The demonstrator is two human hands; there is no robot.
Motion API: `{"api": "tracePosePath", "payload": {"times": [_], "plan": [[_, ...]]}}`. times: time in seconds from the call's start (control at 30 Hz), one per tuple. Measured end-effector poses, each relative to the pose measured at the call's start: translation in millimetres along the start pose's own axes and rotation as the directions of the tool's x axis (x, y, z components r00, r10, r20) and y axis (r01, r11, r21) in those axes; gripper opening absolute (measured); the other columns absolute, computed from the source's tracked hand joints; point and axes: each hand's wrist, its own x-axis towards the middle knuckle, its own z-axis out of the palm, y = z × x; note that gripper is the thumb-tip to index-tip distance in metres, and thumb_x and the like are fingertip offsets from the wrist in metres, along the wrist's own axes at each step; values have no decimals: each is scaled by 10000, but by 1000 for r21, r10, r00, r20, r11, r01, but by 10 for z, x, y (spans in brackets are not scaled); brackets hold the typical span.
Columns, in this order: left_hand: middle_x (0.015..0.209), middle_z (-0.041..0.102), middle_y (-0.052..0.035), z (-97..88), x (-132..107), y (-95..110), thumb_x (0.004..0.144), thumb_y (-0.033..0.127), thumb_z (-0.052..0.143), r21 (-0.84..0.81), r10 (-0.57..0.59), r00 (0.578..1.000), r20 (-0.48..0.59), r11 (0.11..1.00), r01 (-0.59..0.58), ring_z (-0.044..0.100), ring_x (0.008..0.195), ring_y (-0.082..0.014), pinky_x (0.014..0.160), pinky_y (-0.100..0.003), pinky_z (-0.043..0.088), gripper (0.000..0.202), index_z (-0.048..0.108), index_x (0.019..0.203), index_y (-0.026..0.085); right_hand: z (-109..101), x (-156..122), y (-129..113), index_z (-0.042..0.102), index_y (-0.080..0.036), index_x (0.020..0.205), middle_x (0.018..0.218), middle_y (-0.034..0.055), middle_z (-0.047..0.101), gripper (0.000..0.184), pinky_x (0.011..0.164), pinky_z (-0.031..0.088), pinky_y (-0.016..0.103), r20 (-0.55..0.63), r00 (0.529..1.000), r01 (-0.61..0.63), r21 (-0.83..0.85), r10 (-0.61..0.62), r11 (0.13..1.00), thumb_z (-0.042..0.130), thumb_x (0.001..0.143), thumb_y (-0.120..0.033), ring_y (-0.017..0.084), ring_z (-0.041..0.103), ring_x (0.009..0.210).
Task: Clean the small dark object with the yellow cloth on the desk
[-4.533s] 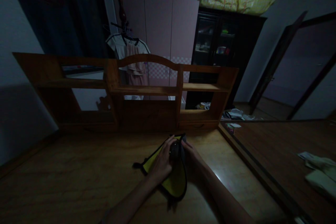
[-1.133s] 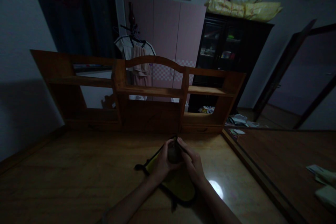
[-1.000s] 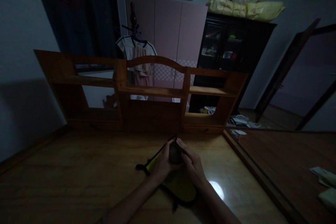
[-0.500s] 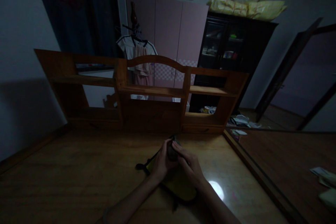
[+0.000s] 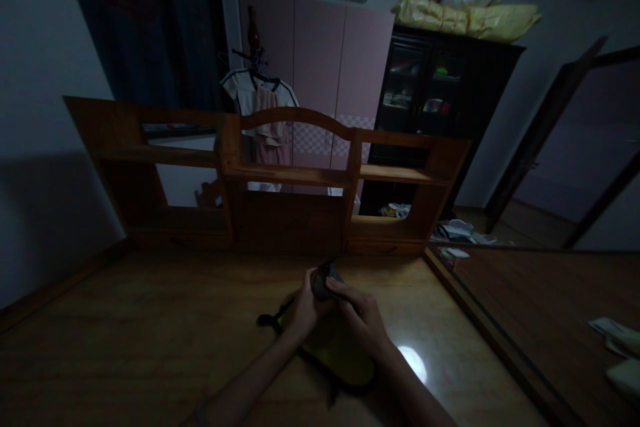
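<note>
A small dark grey, rounded item [image 5: 321, 284] is held between both hands; its kind is too dim to make out. My left hand [image 5: 306, 307] is closed around its left and lower side. My right hand [image 5: 363, 315] grips it from the right, fingers pressed on its top. Beneath the hands lies a flat yellow-green piece with dark edging [image 5: 336, 353], with dark tabs or straps sticking out at its left and lower edges. Both forearms partly cover it. Whether the grey item is joined to this piece cannot be seen.
The pale wooden surface [image 5: 175, 327] ends at a raised rim [image 5: 480, 320] on the right. Across its far side stands a wooden shelf unit [image 5: 293, 177]. Beyond are a pink wardrobe [image 5: 320, 60] and a dark cabinet [image 5: 450, 87]. The room is dim.
The dark grey item has shifted slightly left and turned, so more of it shows between the hands. The fingers of my left hand have moved off its top. The yellow-green piece has hardly moved.
</note>
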Motion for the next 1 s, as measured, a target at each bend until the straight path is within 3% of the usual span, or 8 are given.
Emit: {"api": "tracePosePath", "payload": {"times": [0.17, 0.5, 1.0], "plan": [[1082, 630, -81, 4, 36, 53, 474, 336, 861, -76, -59, 996, -64, 996, 54, 644, 959, -234, 865, -361, 510, 766, 436, 1100, 214, -8, 16, 10, 594, -287, 1249, 1292, 10, 603, 383, 1079, 404, 429, 7, 999, -34, -25, 34, 999, 461, 907, -178, 207, 537, 1225], [1107, 632, -103, -28, 89, -24, 465, 356, 884, -73, -84, 991, -108, 994, 76, 648, 1003, -236, 884, -353, 509, 790, 436, 1098, 207, -5, 17, 58, 577, -306, 1261, 1256, -3, 629, 363, 1042, 436, 423, -60, 991, -120, -62, 117, 991, 444, 932, -232, 211, 564, 1193], [1178, 599, -123, -33, 56, -13, 570, 365, 844, -116, -48, 998, -28, 992, 44, 613, 1083, -234, 942, -369, 479, 763, 387, 1158, 199, -5, 14, 85, 569, -287, 1273, 1203, 28, 662, 357, 978, 479, 455, -102, 982, -166, -87, 157, 982, 445, 938, -294, 251, 617, 1118]]}}
